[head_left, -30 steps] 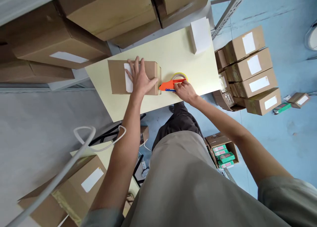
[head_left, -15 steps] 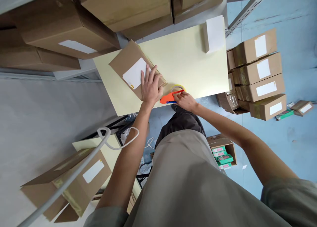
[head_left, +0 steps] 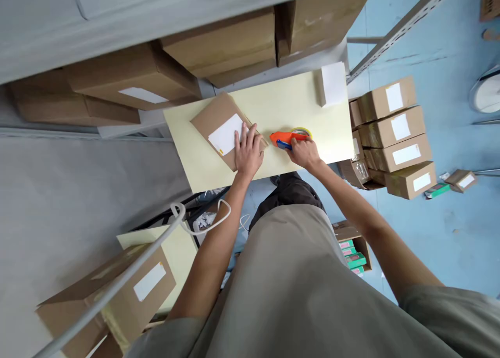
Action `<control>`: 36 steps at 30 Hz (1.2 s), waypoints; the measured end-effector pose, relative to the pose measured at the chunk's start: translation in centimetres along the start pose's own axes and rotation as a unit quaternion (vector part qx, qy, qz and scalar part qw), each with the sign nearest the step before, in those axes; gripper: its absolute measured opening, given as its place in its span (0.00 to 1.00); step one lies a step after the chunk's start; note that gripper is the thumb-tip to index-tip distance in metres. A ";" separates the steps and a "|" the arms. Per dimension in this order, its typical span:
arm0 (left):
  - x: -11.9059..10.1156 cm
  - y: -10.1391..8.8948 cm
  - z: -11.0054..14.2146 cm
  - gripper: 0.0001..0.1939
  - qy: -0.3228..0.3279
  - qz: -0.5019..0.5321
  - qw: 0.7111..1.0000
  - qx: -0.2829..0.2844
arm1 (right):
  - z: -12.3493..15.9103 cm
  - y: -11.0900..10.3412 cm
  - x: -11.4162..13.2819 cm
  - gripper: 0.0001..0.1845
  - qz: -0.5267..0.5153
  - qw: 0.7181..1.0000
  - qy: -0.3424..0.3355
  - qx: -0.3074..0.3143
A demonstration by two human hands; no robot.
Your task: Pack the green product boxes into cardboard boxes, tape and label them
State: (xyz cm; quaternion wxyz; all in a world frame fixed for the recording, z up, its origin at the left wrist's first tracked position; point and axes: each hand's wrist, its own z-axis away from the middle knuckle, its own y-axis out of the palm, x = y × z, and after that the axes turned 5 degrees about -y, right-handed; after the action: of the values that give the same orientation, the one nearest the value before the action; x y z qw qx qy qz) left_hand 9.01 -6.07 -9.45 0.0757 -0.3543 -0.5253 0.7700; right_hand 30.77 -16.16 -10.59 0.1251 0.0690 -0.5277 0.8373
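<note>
Since half a second ago, the orange dispenser [head_left: 284, 137] has shifted away from the near edge of the bench [head_left: 289, 100] to just beside a corner of the brown box [head_left: 213, 113]; the box has stayed slanted. Beyond the bench's far side runs a grey shelf [head_left: 128, 19] bearing cartons [head_left: 230, 40], and past its right end stand stacked boxes [head_left: 378, 152]. The brown box, plain cardboard, lies on the bench's left part. My left grip [head_left: 250, 152] rests on it, fingers apart, clasping nothing and overlapping its white label [head_left: 225, 135]. My right grip [head_left: 304, 152] is clamped on the dispenser, which shows a blue piece. The label bears a small yellow mark; I can't read any writing.
</note>
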 end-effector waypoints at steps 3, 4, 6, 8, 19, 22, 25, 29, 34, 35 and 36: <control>0.2 -0.1 0.0 0.31 0.009 -0.008 1.000 0.000 | -0.6 -1.4 2.5 0.25 -0.011 0.999 0.031 0.018; 0.2 -0.1 0.0 0.31 0.014 -0.014 1.000 -0.001 | -0.6 -1.8 3.2 0.25 -0.017 0.999 0.043 0.023; 0.2 -0.2 0.1 0.31 0.020 -0.029 0.999 -0.006 | -0.5 -2.5 4.3 0.25 -0.030 0.997 0.062 0.030; 0.2 -0.2 0.1 0.31 0.022 -0.044 0.999 -0.011 | -0.3 -3.0 5.2 0.24 -0.038 0.996 0.073 0.031; 0.5 -0.8 0.8 0.29 0.026 -0.072 0.996 -0.043 | -1.3 -6.8 4.8 0.20 -0.050 0.987 0.152 0.010; 0.5 -0.4 0.1 0.26 0.009 0.002 0.997 -0.078 | -1.4 -7.3 4.1 0.20 -0.079 0.986 0.144 -0.027; -0.4 -0.7 -2.0 0.20 -0.075 0.170 0.971 -0.151 | -1.7 -7.5 3.6 0.25 -0.147 0.976 0.151 -0.053; -3.3 -4.4 -5.3 0.16 -0.096 0.406 0.873 -0.253 | -2.3 -9.6 3.4 0.27 -0.234 0.952 0.133 -0.149; -7.3 -11.4 -7.7 0.24 -0.031 0.528 0.801 -0.281 | -2.7 -15.6 4.0 0.31 -0.366 0.894 0.050 -0.254; -8.0 -12.6 -7.9 0.25 -0.019 0.536 0.794 -0.287 | -2.8 -17.0 4.2 0.31 -0.382 0.885 0.027 -0.264; -8.6 -13.7 -8.0 0.25 -0.008 0.539 0.789 -0.294 | -2.9 -18.5 4.5 0.31 -0.390 0.880 0.005 -0.271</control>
State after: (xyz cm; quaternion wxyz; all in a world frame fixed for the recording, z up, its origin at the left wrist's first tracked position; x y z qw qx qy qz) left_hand 16.88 1.77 4.79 -0.4640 -0.5793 -0.4505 0.4962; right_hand 31.74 -5.36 5.29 0.4585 0.2285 -0.6634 0.5453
